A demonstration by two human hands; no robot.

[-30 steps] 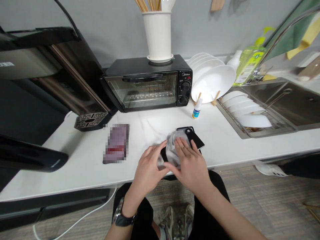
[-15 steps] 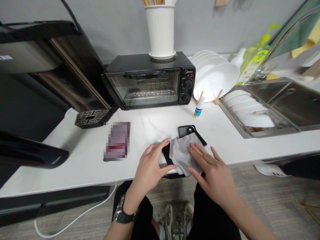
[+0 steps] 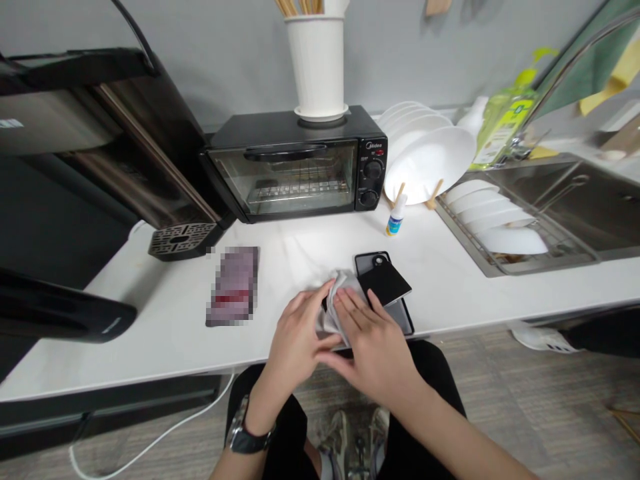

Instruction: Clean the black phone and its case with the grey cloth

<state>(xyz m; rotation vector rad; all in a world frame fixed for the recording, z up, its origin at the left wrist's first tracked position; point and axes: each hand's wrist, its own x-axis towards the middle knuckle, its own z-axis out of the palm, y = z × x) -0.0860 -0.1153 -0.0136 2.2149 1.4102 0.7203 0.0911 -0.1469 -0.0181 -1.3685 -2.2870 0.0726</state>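
A black phone (image 3: pixel 386 283) with a round camera at its far end lies slantwise over a dark phone case (image 3: pixel 403 319) near the counter's front edge. My left hand (image 3: pixel 295 340) grips the phone's near left end between thumb and fingers. On top of that end, my right hand (image 3: pixel 367 333) presses a bunched grey cloth (image 3: pixel 344 281) under its fingers. The cloth and both hands hide the phone's left part. A small spray bottle (image 3: pixel 395 218) with a blue label stands beyond the case.
A blurred-out flat item (image 3: pixel 233 285) lies on the white counter (image 3: pixel 175 347) at left. Behind stand a toaster oven (image 3: pixel 295 177) with a white pot (image 3: pixel 318 67) on top, and a dark drinks machine (image 3: pixel 150 147). Racked plates (image 3: pixel 430 160) and a sink (image 3: pixel 595 193) are at right.
My right hand has slid left along the phone with the cloth, close to my left hand. The phone's far end is now uncovered, and the cloth is more bunched.
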